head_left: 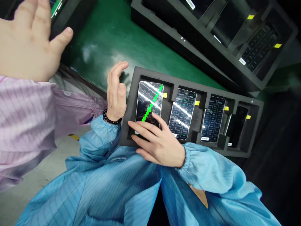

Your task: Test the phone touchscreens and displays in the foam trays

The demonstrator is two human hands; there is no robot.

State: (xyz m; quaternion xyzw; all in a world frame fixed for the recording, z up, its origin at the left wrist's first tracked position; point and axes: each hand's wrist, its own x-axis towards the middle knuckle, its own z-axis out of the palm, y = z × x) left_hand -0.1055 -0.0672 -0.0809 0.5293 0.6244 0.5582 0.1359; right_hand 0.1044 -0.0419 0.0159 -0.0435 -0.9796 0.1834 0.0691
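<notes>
A dark foam tray (255, 131) with compartments lies across the green table edge near my body. In its leftmost compartment a smartphone (145, 97) shows a jagged bright green diagonal band on a dark screen. My right hand (162, 146) is spread over that phone's lower part, its index fingertip at the screen and its other fingers reaching across the lower edge. Left of the tray, my left hand (116, 91) is raised with loosely bent fingers, holding nothing. Further right in the tray sit a phone (182, 114) and another phone (213, 119) with button grids, then a dark-screened phone (237, 127).
A bigger foam tray (263, 81) with phones stands at the back right on the green table (105, 40). At the left, a co-worker's hand (30, 47) in a pink sleeve (25, 125) reaches over another dark tray (70, 18). Yellow tags (197, 103) mark the compartments.
</notes>
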